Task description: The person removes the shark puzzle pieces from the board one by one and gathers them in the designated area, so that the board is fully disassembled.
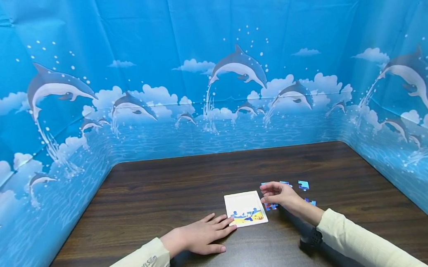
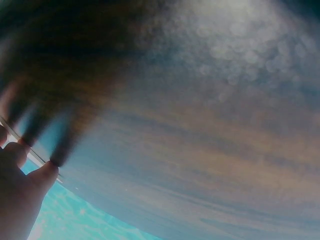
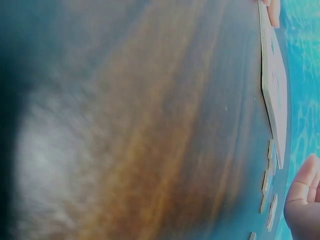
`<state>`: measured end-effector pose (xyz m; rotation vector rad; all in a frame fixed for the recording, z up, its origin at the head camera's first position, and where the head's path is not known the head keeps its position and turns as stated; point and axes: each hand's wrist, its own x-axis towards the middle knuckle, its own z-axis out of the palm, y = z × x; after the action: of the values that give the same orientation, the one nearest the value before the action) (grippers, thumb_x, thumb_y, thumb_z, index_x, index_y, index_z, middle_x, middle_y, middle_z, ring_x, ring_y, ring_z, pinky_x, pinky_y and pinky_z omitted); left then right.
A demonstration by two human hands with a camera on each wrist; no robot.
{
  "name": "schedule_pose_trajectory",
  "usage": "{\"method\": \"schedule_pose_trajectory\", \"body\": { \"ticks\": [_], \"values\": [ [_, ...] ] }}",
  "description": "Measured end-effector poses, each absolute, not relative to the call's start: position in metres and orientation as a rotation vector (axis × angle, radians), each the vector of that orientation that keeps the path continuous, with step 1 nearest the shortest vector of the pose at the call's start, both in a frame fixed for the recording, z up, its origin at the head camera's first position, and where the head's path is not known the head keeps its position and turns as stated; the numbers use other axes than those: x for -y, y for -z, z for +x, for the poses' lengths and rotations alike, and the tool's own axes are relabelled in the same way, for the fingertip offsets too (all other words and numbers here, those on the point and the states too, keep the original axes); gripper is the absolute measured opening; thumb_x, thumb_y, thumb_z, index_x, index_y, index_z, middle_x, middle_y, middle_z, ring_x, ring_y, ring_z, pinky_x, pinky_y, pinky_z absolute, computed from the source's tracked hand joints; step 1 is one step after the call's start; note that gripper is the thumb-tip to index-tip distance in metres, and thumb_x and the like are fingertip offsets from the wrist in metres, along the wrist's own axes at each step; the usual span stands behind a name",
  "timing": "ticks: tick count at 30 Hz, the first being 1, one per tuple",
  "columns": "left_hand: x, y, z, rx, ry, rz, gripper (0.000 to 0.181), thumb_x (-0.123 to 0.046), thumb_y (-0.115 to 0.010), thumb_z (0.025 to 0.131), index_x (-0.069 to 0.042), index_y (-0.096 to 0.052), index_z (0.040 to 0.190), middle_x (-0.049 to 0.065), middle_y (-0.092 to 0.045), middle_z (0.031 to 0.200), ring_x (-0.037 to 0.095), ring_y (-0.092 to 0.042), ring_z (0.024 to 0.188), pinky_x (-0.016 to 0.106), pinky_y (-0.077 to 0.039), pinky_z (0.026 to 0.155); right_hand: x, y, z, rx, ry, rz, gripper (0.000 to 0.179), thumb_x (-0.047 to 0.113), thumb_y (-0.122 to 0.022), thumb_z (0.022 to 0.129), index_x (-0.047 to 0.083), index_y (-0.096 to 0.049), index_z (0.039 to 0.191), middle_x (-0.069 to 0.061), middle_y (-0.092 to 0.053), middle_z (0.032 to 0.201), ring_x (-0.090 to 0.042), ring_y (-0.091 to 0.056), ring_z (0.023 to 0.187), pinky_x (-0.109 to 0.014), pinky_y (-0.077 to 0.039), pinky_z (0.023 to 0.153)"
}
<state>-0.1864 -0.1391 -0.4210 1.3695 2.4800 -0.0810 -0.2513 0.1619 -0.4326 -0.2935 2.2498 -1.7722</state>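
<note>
A square puzzle board (image 1: 243, 202) lies flat on the table, its upper part bare white. Along its near side runs a strip of yellow and blue puzzle pieces (image 1: 257, 216). My left hand (image 1: 202, 235) lies palm down with fingers spread, the fingertips resting on the board's left edge. Just beyond the board's right edge my right hand (image 1: 283, 195) hovers over loose pieces, fingers loosely bent and a gap showing between thumb and fingers. Nothing is visible between them in the right wrist view, where the hand (image 3: 305, 200) is partly cut off.
Loose puzzle pieces lie right of the board: a blue one (image 1: 303, 185), a purple-blue one (image 1: 310, 202), a red-and-blue one (image 1: 271, 206), and others partly behind the right hand. The dark wooden table (image 1: 158, 187) is bordered by a blue dolphin curtain (image 1: 179, 69).
</note>
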Motion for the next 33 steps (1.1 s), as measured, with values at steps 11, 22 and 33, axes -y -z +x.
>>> {"method": "schedule_pose_trajectory", "body": {
  "ticks": [11,22,33],
  "values": [
    [0.139,0.417,-0.187,-2.477,0.089,1.348,0.061,-0.047,-0.03,0.1,-0.022,-0.013,0.153,0.002,-0.012,0.16,0.022,-0.014,0.147,0.051,-0.019,0.116,-0.169,0.432,-0.238,-2.237,1.768,-0.316,0.05,0.009,-0.073,0.08,-0.011,-0.053,0.122,-0.022,-0.061,0.112,-0.011,-0.059,0.087,-0.019,-0.051,0.075],
    [0.138,0.416,-0.187,-2.473,0.085,1.341,0.06,-0.047,-0.03,0.1,-0.022,-0.013,0.152,0.002,-0.012,0.16,0.022,-0.013,0.147,0.051,-0.018,0.116,-0.171,0.435,-0.225,-2.177,1.793,-0.361,0.049,0.007,-0.071,0.081,-0.014,-0.051,0.121,-0.017,-0.062,0.108,-0.01,-0.058,0.086,-0.018,-0.051,0.074],
    [0.137,0.419,-0.185,-2.469,0.087,1.332,0.061,-0.048,-0.03,0.1,-0.023,-0.013,0.152,0.0,-0.012,0.159,0.021,-0.014,0.147,0.051,-0.02,0.116,-0.166,0.441,-0.222,-2.192,1.776,-0.352,0.05,0.009,-0.073,0.079,-0.013,-0.053,0.12,-0.016,-0.062,0.106,-0.011,-0.058,0.086,-0.019,-0.051,0.075]
  ]
}}
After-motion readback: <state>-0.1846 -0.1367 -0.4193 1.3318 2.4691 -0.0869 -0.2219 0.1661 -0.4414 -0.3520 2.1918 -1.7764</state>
